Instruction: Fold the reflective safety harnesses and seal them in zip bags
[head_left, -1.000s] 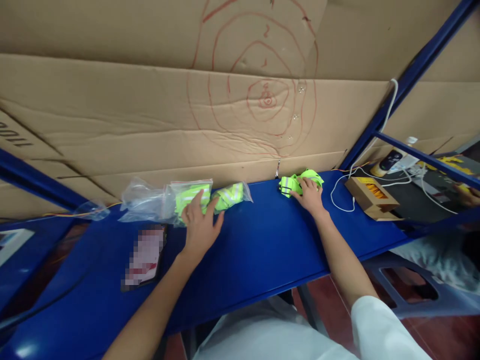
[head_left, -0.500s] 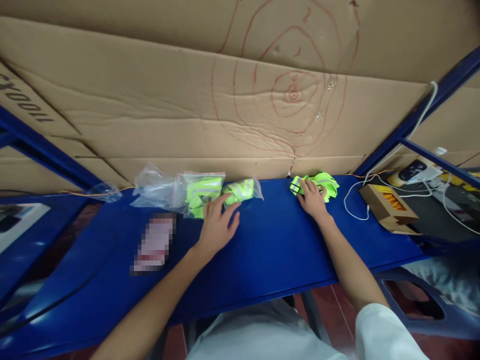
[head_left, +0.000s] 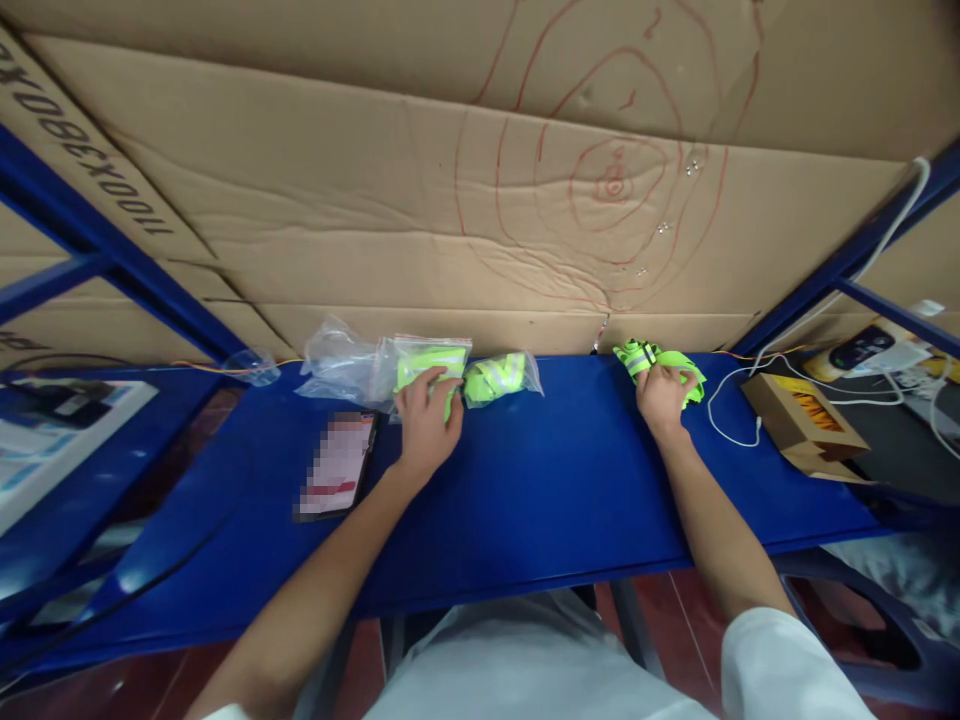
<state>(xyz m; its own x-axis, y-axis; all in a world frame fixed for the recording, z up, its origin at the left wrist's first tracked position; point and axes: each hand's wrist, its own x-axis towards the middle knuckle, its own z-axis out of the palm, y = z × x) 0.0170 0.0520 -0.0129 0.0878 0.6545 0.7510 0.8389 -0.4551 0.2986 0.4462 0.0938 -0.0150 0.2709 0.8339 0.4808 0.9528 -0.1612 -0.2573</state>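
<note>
My left hand (head_left: 426, 420) rests on a clear plastic bag holding a neon green reflective band (head_left: 427, 360) at the back of the blue table (head_left: 525, 500). Right beside it lies a second bagged green band (head_left: 499, 377). My right hand (head_left: 660, 395) grips a loose bunch of neon green reflective bands (head_left: 660, 358) near the cardboard wall. Empty clear bags (head_left: 337, 358) lie to the left of the bagged bands.
A phone (head_left: 336, 478) lies on the table left of my left hand. A brown cardboard box (head_left: 806, 428) and a white cable (head_left: 731, 420) sit at the right. A cardboard wall (head_left: 450, 200) closes off the back. Blue frame bars stand at both sides.
My left hand curled onto the bagged band. My right hand closed around the loose green bands and drew them up slightly. The camera view shifted left.
</note>
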